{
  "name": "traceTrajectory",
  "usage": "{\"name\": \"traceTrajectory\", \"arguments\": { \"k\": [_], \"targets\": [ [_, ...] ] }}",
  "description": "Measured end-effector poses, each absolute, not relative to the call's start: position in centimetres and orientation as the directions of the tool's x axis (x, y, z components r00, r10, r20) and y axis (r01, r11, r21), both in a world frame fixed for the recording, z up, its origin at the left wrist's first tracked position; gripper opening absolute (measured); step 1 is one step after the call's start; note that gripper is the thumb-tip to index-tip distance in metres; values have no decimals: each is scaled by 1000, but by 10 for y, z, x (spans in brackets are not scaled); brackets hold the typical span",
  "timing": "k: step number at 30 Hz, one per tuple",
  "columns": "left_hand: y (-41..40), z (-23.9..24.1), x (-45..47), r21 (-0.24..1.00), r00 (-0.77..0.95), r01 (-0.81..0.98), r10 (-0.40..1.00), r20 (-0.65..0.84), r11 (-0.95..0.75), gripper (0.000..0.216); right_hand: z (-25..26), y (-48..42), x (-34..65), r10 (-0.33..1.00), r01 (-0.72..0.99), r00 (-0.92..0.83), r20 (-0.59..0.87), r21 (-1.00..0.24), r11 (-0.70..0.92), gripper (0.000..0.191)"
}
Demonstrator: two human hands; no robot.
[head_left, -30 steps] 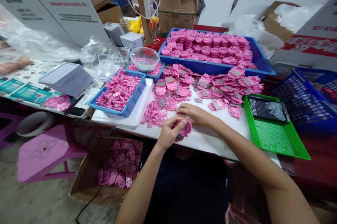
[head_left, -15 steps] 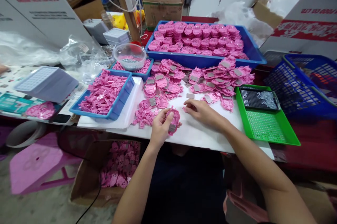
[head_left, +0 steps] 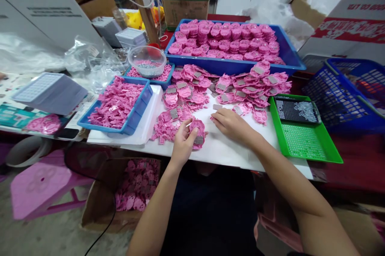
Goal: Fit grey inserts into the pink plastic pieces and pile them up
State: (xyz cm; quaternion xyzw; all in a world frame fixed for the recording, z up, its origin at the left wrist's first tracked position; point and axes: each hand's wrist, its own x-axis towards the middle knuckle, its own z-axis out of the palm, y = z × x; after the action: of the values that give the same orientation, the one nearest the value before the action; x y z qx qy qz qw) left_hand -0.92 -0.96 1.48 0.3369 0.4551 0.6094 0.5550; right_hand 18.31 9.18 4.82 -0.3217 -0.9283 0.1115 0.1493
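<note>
My left hand [head_left: 184,144] grips a pink plastic casing [head_left: 197,128] with a grey plate on its lower part, thumb pressed on its face, above the front of the white work surface. My right hand [head_left: 229,123] is to its right, fingers bent together and low over the surface. A bit of pink shows at its fingertips; the piece is mostly hidden. Just beyond those fingers lies a small grey plate [head_left: 217,107]. Left of the casing is a heap of small pink parts [head_left: 165,131]. Behind both hands are piles of pink casings with grey plates [head_left: 251,83].
A blue tray [head_left: 216,62] of stacked pink pieces stands at the back. To the left are a blue bin [head_left: 129,127] of pink parts and a clear bowl [head_left: 147,59]. A green tray [head_left: 332,154] and blue basket [head_left: 339,99] are on the right. Below sits a cardboard box [head_left: 96,208].
The casing in my left hand has turned to face the camera more fully. My right hand has shifted slightly, its fingers now lower and closer together. The view has moved a little.
</note>
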Motion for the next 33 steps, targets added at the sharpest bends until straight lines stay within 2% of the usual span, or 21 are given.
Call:
{"name": "traceTrajectory", "arguments": {
  "k": [6, 11, 13, 16, 19, 22, 25, 27, 30, 33],
  "targets": [
    [-10, 10, -9, 925, -150, -379, 983, -101, 37, 63, 53, 93, 188, 627, 575, -755, 192, -266, 774, 28],
    [-9, 10, -9, 929, -163, -370, 982, -96, 29, 59, 50, 93, 186, 691, 549, -704, 165, -491, 677, 30],
    [-9, 10, -9, 926, -167, -377, 981, -95, 26, 60, 50, 92, 184, 703, 549, -699, 130, -533, 644, 30],
    [-9, 10, -9, 916, -165, -400, 981, -101, 27, 60, 52, 90, 182, 685, 584, -718, 125, -427, 690, 28],
    [-8, 7, -10, 908, -165, -419, 980, -110, 31, 62, 52, 90, 184, 667, 612, -716, 208, -273, 742, 31],
    [-7, 2, -11, 898, -164, -438, 980, -116, 33, 61, 48, 91, 188, 628, 582, -737, 249, -238, 777, 29],
    [-5, -5, -13, 907, -184, -420, 976, -112, 25, 57, 43, 95, 189, 616, 545, -746, 253, -297, 784, 26],
    [-4, -8, -14, 919, -211, -394, 971, -108, 17, 54, 44, 95, 187, 622, 507, -721, 305, -379, 774, 22],
    [-2, -10, -15, 919, -233, -394, 967, -99, -1, 52, 49, 89, 177, 634, 385, -611, 474, -522, 761, 15],
    [-1, -9, -14, 915, -227, -403, 970, -82, -17, 46, 52, 78, 162, 605, 284, -511, 610, -545, 789, 19]
  ]
}}
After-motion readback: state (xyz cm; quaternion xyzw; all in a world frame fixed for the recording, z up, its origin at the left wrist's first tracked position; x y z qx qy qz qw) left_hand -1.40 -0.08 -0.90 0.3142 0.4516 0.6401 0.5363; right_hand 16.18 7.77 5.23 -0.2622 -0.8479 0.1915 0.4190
